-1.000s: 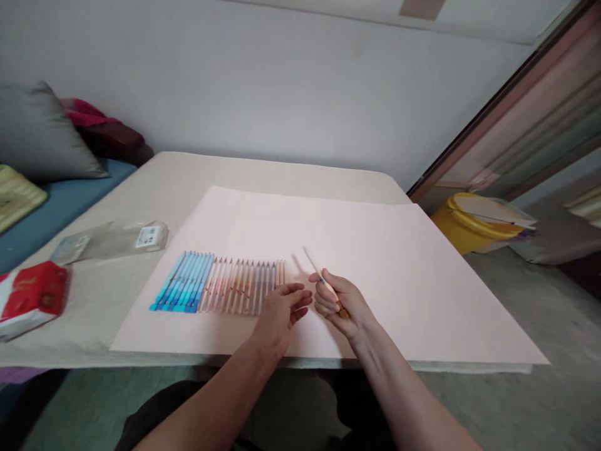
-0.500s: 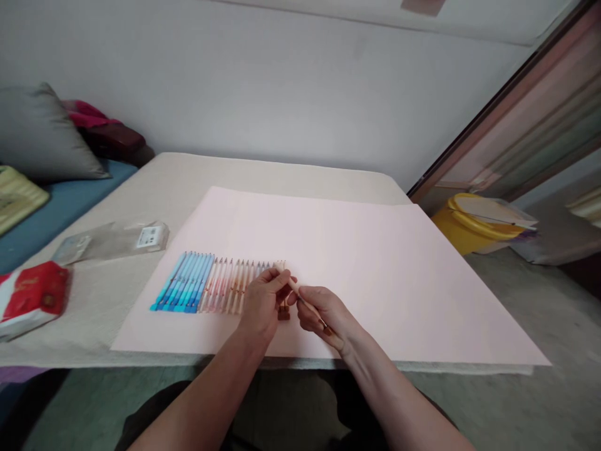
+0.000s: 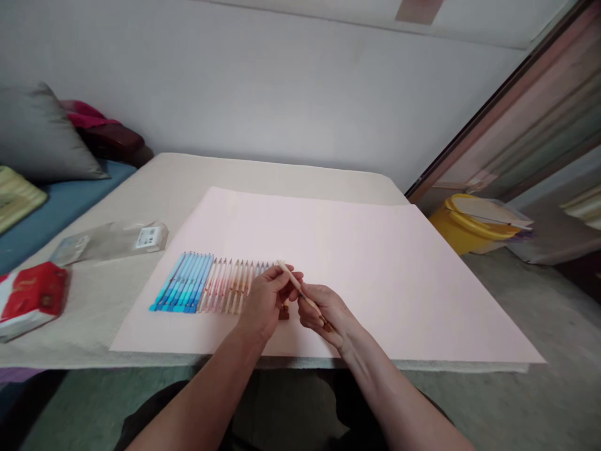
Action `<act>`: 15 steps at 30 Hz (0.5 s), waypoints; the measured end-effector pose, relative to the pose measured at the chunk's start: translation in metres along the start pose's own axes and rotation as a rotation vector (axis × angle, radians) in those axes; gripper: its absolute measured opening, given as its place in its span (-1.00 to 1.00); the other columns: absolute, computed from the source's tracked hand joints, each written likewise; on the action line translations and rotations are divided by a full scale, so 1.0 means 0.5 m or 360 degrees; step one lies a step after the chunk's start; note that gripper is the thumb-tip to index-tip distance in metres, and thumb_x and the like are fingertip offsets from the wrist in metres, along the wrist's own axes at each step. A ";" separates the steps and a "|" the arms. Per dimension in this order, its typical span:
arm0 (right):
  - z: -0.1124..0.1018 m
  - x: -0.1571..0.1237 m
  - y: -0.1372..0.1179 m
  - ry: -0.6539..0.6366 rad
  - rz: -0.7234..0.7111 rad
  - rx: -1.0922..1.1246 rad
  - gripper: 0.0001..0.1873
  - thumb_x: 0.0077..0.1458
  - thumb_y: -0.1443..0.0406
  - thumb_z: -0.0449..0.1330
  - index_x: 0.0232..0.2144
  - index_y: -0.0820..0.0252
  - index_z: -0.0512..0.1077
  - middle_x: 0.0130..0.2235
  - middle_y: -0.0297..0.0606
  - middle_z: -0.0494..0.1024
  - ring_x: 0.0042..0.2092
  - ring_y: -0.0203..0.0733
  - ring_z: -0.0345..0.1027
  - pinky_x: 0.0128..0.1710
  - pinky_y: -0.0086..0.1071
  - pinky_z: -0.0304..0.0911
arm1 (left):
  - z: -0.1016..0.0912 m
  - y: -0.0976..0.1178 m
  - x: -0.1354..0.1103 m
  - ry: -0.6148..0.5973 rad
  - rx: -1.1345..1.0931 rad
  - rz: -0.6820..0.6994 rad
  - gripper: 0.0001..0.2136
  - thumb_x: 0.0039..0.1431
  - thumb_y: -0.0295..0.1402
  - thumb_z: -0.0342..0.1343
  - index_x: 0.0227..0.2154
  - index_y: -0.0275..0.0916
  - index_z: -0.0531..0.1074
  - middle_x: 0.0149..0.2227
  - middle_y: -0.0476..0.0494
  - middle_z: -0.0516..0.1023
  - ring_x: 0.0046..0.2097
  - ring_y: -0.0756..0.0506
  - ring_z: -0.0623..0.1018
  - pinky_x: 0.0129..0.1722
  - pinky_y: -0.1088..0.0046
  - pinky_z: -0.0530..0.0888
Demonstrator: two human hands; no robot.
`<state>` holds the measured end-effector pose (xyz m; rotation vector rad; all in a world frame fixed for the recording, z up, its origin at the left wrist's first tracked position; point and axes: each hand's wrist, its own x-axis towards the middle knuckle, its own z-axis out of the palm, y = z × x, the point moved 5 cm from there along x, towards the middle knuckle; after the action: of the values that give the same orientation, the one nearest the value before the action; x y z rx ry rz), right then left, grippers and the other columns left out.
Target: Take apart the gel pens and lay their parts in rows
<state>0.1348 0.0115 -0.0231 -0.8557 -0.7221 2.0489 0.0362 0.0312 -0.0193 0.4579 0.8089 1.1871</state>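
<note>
A pale pen is held slantwise between both hands, just above the pink sheet. My left hand pinches its upper, whitish part between thumb and fingers. Around its lower part my right hand is closed, and a small brown piece shows at that end. A row of pens lies left of the hands: blue ones first, then slimmer pale ones with reddish and brown marks. My left hand covers the row's right end, where a brown block-like end peeks out below the fingers.
Left of the sheet, on the beige-covered table, lie a clear plastic packet and a red and white package. A grey cushion rests at the far left. Beyond the table's right edge stands a yellow bin.
The pen's whitish upper end now shows more beyond my left fingers, which have loosened and shifted slightly on it. My right hand keeps its grip, moved a little to the right.
</note>
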 end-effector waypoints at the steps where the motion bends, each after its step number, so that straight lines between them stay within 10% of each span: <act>1: 0.002 0.000 0.001 0.0001 0.0001 0.0001 -0.68 0.12 0.15 0.08 -0.51 0.29 0.37 -0.81 -0.51 0.12 -0.75 -0.48 -0.19 -0.69 -0.49 -0.29 | -0.001 0.000 0.000 -0.0004 0.0024 0.0012 -0.86 -0.04 -0.39 0.20 -0.41 -0.34 0.44 -0.43 -0.14 0.51 -0.56 0.08 0.36 -0.48 0.49 0.32; 15: -0.004 0.000 0.000 0.0022 0.0021 -0.0048 -0.70 0.13 0.19 0.07 -0.47 0.33 0.41 -0.80 -0.50 0.12 -0.76 -0.50 -0.18 -0.69 -0.48 -0.31 | -0.064 0.031 0.027 0.0363 -0.0111 0.0039 -0.83 -0.11 -0.39 0.26 -0.52 -0.33 0.37 -0.50 -0.05 0.43 -0.47 0.05 0.44 -0.47 0.56 0.39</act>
<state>0.1364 0.0122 -0.0242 -0.8931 -0.7437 2.0463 0.0042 0.0463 -0.0331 0.2789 0.9557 1.3016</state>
